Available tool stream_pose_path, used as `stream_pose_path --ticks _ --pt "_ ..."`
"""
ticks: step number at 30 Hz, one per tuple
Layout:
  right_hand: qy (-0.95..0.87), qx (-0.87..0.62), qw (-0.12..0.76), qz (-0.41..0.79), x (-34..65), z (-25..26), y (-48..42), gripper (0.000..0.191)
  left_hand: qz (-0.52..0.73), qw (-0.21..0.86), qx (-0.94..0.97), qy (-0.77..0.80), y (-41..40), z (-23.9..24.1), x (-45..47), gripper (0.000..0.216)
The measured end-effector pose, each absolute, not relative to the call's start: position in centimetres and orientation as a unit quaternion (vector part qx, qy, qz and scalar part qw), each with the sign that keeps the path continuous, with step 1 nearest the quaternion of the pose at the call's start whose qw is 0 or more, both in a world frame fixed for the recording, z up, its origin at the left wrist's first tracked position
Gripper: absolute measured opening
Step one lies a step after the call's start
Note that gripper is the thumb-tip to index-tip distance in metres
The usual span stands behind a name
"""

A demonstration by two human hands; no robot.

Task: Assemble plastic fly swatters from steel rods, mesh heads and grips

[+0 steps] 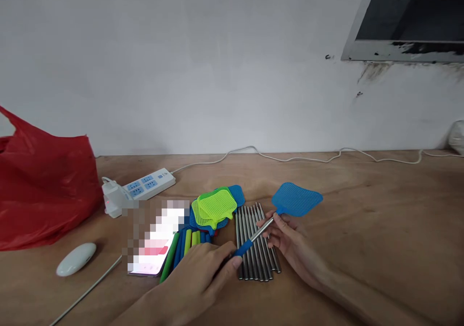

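A blue fly swatter (296,199) with a metal rod and a blue grip is held across both my hands above the wooden table (380,210). My left hand (205,270) pinches the blue grip end. My right hand (286,241) closes on the metal rod just below the mesh head. Under them lies a row of several bare metal rods (255,244). To the left sits a pile of yellow-green and blue mesh heads (213,210), and next to it several green, yellow and blue handle grips (183,248).
A phone with a lit screen (155,244) lies left of the grips. A white power strip (139,188) with its cable, a white oval object (76,259) and a red plastic bag (39,185) occupy the left side. A white wall rises behind the table.
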State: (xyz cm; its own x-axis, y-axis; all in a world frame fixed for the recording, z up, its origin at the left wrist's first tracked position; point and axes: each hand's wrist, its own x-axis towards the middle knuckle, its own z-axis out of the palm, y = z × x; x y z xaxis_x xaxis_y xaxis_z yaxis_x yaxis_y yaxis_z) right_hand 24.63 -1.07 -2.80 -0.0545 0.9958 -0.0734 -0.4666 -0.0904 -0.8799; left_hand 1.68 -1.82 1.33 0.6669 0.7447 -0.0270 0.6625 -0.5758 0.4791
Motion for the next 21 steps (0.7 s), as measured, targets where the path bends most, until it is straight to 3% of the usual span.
stream_pose_path --ticks 3,4,9,11,18,21 --pt "-0.445 -0.486 0.563 0.498 26.2 -3.0 0.1 0.044 0.127 0.218 0.898 0.361 -1.2 1.8 1.4 0.035" --pt "-0.5 -0.541 0.535 0.414 27.0 -3.1 0.7 0.048 0.143 0.185 0.902 0.364 -0.8 1.7 1.2 0.033" --pt "-0.581 -0.604 0.48 0.26 30.6 -3.6 3.3 0.044 0.188 -0.047 0.901 0.388 1.3 -0.1 0.1 0.035" --pt "-0.618 -0.629 0.429 0.197 31.2 -3.9 3.7 0.042 0.198 -0.07 0.893 0.399 1.7 -0.8 -0.1 0.035" --pt "-0.68 -0.69 0.245 0.032 31.3 -4.8 2.9 0.008 0.204 -0.096 0.865 0.449 2.2 -1.2 -0.7 0.035" --pt "-0.69 -0.698 0.192 0.002 31.3 -4.6 2.8 0.003 0.191 -0.107 0.852 0.476 2.4 -1.0 -1.2 0.034"
